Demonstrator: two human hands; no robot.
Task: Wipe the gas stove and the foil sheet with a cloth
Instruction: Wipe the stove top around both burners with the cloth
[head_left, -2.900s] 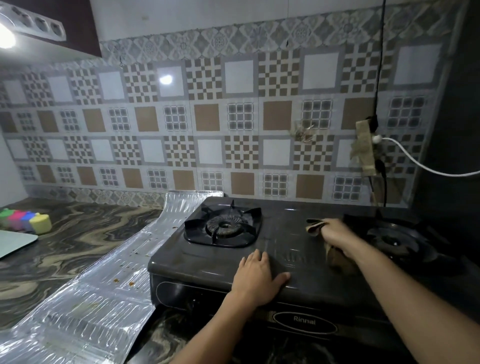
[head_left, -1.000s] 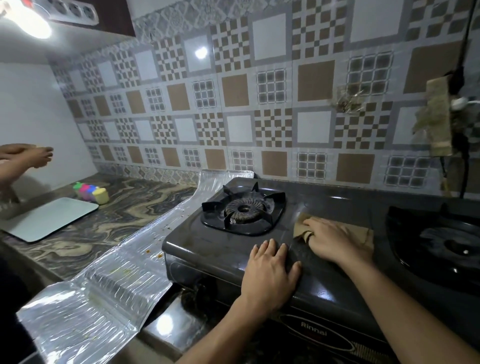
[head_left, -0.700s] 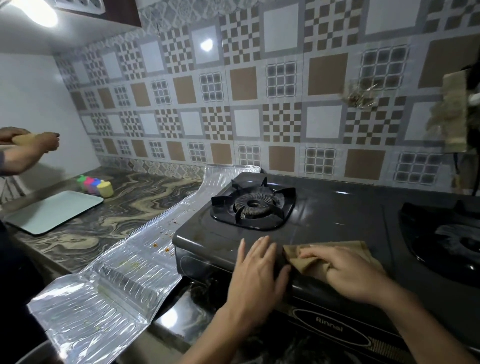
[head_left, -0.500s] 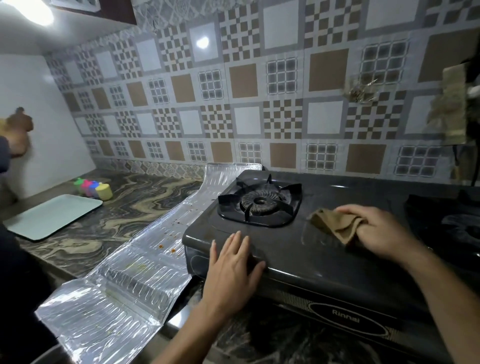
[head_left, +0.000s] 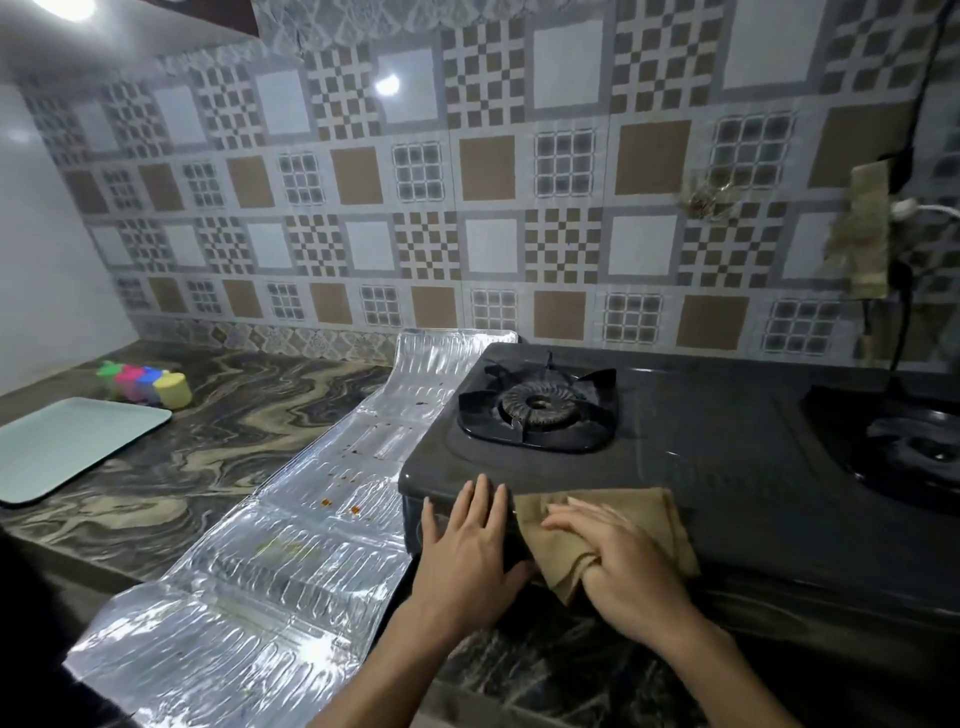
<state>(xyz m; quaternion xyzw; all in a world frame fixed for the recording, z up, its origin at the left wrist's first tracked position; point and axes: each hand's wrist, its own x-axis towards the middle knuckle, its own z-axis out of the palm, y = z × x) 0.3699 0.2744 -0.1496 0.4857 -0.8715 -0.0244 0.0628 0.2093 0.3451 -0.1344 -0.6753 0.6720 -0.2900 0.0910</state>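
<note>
Right now the left hand (head_left: 470, 540) lies flat on the front left corner of the stove (head_left: 727, 467), fingers straight and close together, palm pressing down over the front edge. Just beside it, the right hand (head_left: 618, 566) presses a tan cloth (head_left: 623, 512) onto the stove top near the front edge; its fingers lie fairly straight across the cloth, while the part of the cloth under the palm is bunched and hangs a little over the edge. The left hand's fingers touch the left end of the cloth.

Behind the hands sits the left burner (head_left: 537, 408) with its black grate, and the right burner (head_left: 919, 449) shows at the frame's right side, dim and partly cut off.

A foil sheet (head_left: 291, 525) runs along the counter (head_left: 208, 441) to the left of the stove, from the tiled wall (head_left: 467, 208) toward the near edge, its right side against or tucked under the stove; which, I cannot tell. Small reddish-brown crumbs dot its middle.

Farther left on the counter lie a pale green tray (head_left: 67, 447) and, behind it, a row of coloured sponges (head_left: 148, 384). A cable (head_left: 909, 182) hangs down the wall at the right.
</note>
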